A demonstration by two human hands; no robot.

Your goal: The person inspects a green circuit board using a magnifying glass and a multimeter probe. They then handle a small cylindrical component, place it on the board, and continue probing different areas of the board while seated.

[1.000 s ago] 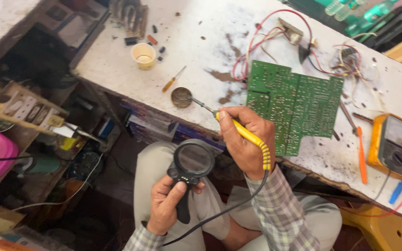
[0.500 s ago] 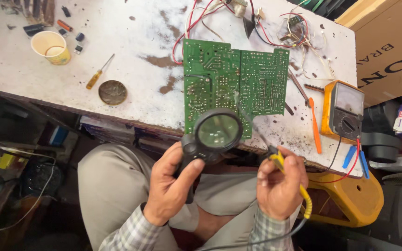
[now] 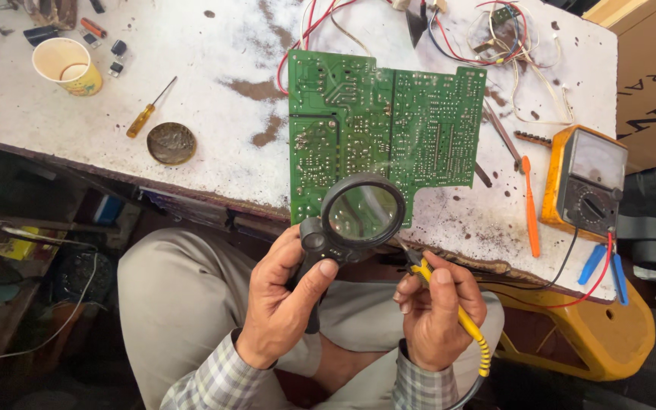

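The left hand point(image 3: 286, 304), fingers clenched round the handle, has raised the black magnifying glass point(image 3: 361, 212) over the near edge of the green circuit board point(image 3: 389, 129), which lies flat on the worktop point(image 3: 115, 91). The right hand point(image 3: 438, 311), grasping the yellow-handled soldering iron point(image 3: 457, 323), has brought its tip up just beside the lens, so close inspection is under way.

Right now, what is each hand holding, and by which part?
The left hand grips a black magnifying glass by its handle, below the lens. The right hand holds a yellow-handled soldering iron by its grip, near the tip end.
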